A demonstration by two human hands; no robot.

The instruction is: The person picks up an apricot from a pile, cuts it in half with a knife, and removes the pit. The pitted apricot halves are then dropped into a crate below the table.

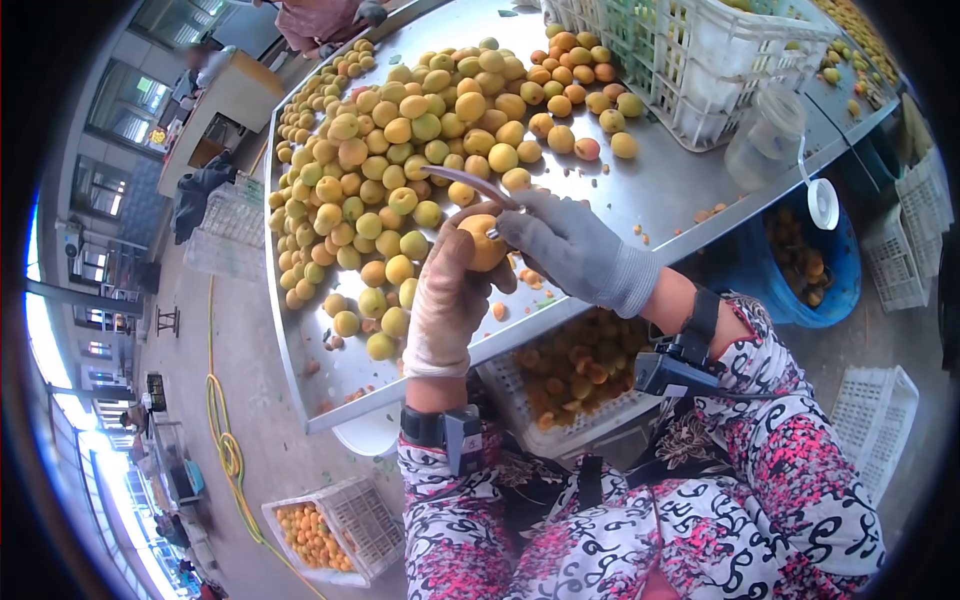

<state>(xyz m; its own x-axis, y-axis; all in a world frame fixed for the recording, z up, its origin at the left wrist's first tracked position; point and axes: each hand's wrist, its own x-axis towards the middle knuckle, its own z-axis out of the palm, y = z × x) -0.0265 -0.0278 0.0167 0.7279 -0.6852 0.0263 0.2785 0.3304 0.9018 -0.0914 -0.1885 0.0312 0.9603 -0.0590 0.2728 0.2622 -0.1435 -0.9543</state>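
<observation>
My left hand (pixel 445 290), in a white glove stained brown, is closed around a yellow-orange apricot (pixel 484 243) above the front edge of the metal table (pixel 680 205). My right hand (pixel 580 248), gloved in grey, grips a tool with a long curved brownish shaft (pixel 468 183) that sticks out to the left over the fruit. A small metal tip of it shows right at the apricot's skin; the rest is hidden in the fingers. Just beyond both hands spreads a large heap of apricots (pixel 400 130), yellow to green.
Below the table edge, a white crate (pixel 510 390) holds halved apricots. A blue tub (pixel 840 290) with fruit pieces stands at right. On the table are a slatted crate (pixel 690 75) and a clear plastic jar (pixel 765 140). Another person's sleeve (pixel 310 22) shows at the far edge.
</observation>
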